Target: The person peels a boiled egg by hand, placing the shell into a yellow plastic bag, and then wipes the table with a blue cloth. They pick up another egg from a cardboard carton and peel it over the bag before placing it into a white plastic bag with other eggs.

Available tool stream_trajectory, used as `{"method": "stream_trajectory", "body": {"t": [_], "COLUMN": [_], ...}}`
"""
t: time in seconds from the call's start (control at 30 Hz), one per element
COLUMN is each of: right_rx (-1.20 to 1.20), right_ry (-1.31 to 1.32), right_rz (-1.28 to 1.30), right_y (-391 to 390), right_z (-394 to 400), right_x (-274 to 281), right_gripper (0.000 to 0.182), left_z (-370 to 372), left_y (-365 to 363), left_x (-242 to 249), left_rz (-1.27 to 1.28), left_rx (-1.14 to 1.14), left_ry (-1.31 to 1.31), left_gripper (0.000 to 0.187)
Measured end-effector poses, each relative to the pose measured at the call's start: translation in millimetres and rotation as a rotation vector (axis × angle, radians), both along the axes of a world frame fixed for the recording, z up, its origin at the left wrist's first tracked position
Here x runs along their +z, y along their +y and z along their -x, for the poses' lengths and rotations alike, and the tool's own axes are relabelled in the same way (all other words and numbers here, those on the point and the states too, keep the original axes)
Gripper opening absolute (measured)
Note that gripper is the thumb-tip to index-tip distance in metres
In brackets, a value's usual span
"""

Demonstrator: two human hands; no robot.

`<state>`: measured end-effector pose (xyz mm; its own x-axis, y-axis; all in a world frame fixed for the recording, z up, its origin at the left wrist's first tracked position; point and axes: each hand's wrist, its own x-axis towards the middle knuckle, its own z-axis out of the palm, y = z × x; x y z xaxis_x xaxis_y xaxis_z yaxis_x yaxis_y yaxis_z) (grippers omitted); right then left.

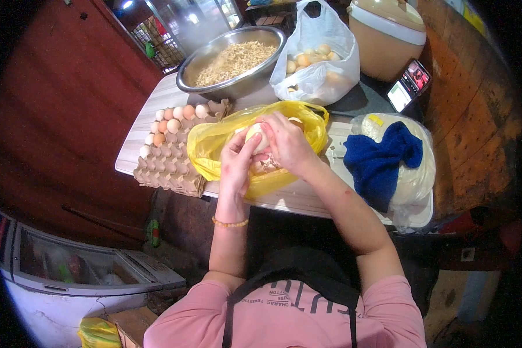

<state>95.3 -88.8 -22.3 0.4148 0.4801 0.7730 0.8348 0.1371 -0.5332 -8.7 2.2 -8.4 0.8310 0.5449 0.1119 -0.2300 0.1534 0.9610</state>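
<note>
Both my hands meet above an open yellow plastic bag (pixel 206 142) at the middle of the table. A pale egg (pixel 257 138) sits between them. My left hand (pixel 239 156) has its fingers and thumb round the egg's left and lower side. From the right, my right hand (pixel 287 142) presses its bent fingers against the egg. Broken shell pieces (pixel 267 165) lie in the bag under my hands. To the left, a stack of cardboard egg trays (pixel 171 159) holds several white and brown eggs (pixel 173 126) in its upper part.
Behind stand a metal bowl (pixel 232 64) of shredded food, a white bag (pixel 316 75) of eggs and a beige lidded container (pixel 385 43). A phone (pixel 409 85) leans at the right, behind a blue cloth (pixel 380 162) on a clear bag. A glass-topped freezer (pixel 81 261) stands lower left.
</note>
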Motion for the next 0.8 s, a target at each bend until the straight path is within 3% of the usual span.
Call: {"method": "stream_trajectory", "body": {"t": [0.53,0.73,0.8], "right_rx": [-0.006,0.146,0.241], "right_ry": [0.178,0.43,0.629], "right_rz": [-0.082,-0.045,-0.002], "right_y": [3.5,0.6,-3.5], "right_z": [-11.1,-4.2,3.5], "right_x": [-5.9,3.6,10.1], "right_gripper": [0.023,0.026,0.026], "left_z": [1.3,-2.1,-4.1], "left_y": [10.7,9.4,5.2], "left_x": [-3.3,-6.7,-9.6], "left_rz": [0.036,0.067,0.058], "left_rx": [-0.056,-0.008,0.019], "left_ry": [0.056,0.012,-0.021], "left_gripper": [0.032,0.03,0.03]}}
